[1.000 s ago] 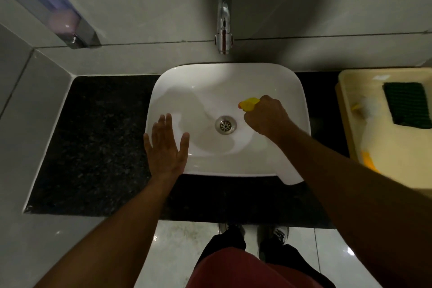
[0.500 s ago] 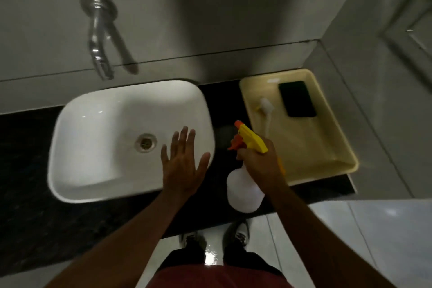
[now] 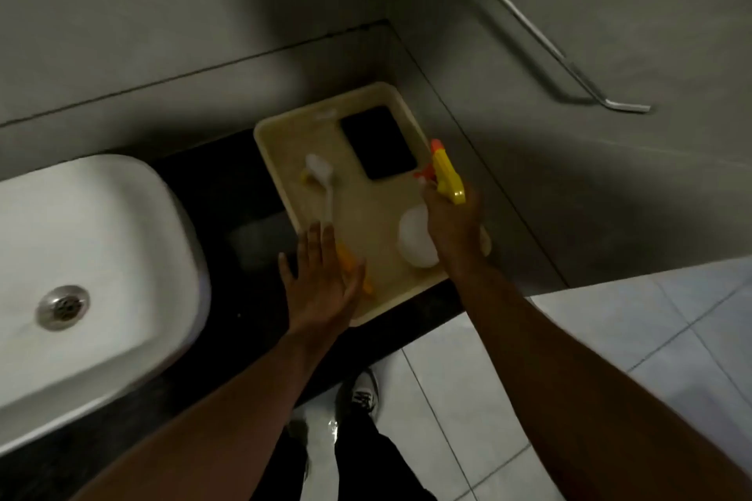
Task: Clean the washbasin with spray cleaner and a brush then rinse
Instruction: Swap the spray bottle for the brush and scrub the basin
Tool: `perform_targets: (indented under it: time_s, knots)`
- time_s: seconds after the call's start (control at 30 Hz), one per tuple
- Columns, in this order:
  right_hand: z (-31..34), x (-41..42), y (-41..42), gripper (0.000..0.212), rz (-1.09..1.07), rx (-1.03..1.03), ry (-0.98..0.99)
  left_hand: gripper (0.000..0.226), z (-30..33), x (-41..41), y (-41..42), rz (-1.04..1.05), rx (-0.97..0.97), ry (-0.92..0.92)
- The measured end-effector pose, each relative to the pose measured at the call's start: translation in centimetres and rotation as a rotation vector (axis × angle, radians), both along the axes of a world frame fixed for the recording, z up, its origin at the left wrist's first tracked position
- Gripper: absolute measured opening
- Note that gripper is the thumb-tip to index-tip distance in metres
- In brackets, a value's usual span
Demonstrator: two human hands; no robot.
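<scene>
The white washbasin (image 3: 101, 240) with its metal drain (image 3: 63, 307) fills the left. To its right a cream tray (image 3: 285, 159) sits on the black counter. My right hand (image 3: 453, 222) grips the neck of a white spray bottle (image 3: 415, 242) with a yellow and orange trigger head (image 3: 445, 173), held over the tray's right side. A white brush (image 3: 323, 179) with a yellow-orange handle lies in the tray. My left hand (image 3: 321, 281), fingers spread, hovers over the brush's handle end at the tray's near left corner, holding nothing.
A dark green scrub pad (image 3: 378, 142) lies at the tray's far end. The black counter (image 3: 228, 191) runs between basin and tray. Grey walls meet in the corner behind, with a metal towel rail (image 3: 541, 41) on the right wall. My shoes stand on the white floor tiles (image 3: 610, 338).
My view swung right from the basin to the tray. My right hand carried the spray bottle from the basin over the tray. My left hand moved from the basin rim to above the brush handle.
</scene>
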State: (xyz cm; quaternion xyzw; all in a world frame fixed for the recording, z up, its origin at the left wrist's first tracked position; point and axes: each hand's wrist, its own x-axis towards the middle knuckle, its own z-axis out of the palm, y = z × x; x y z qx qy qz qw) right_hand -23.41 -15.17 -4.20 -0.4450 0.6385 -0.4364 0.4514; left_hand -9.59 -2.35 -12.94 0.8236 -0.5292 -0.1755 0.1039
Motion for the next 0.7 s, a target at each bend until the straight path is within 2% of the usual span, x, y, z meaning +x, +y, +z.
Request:
perform_targets:
  time_s: [0.13, 0.27, 0.33, 0.4, 0.43, 0.5, 0.6, 0.7]
  knots:
    - [-4.0, -1.1, -0.8, 0.018, 0.029, 0.049, 0.147, 0.092, -2.8, -0.9, -0.7, 0.050, 0.046, -0.012]
    - [-5.9, -1.9, 0.6, 0.037, -0.007, -0.038, 0.298, 0.090, -3.0, -1.0, -0.9, 0.066, 0.032, -0.033]
    - [-6.6, -2.8, 2.9, 0.047, -0.070, 0.052, 0.301, 0.087, -2.2, -0.8, -0.6, 0.055, 0.040, -0.047]
    - [-7.3, -3.0, 6.4, 0.022, -0.150, 0.088, 0.305, 0.084, -1.2, 0.0, 0.2, 0.051, 0.009, -0.066]
    - [-7.2, -2.1, 8.0, 0.017, -0.088, 0.107, 0.338, 0.083, -0.6, 0.8, 0.8, 0.062, -0.015, -0.072]
    - [-7.7, 0.3, 9.5, 0.014, 0.180, 0.131, 0.389, 0.079, 0.4, 2.7, 2.5, 0.078, -0.063, -0.099]
    - [-9.0, 4.2, 7.9, 0.016, 0.578, 0.050, 0.589, 0.077, 1.6, 5.7, 5.1, 0.024, -0.091, -0.236]
    - [-9.9, 6.2, 5.6, 0.023, 0.766, 0.194, 0.730, 0.078, 2.8, 8.5, 6.7, -0.014, -0.041, -0.338]
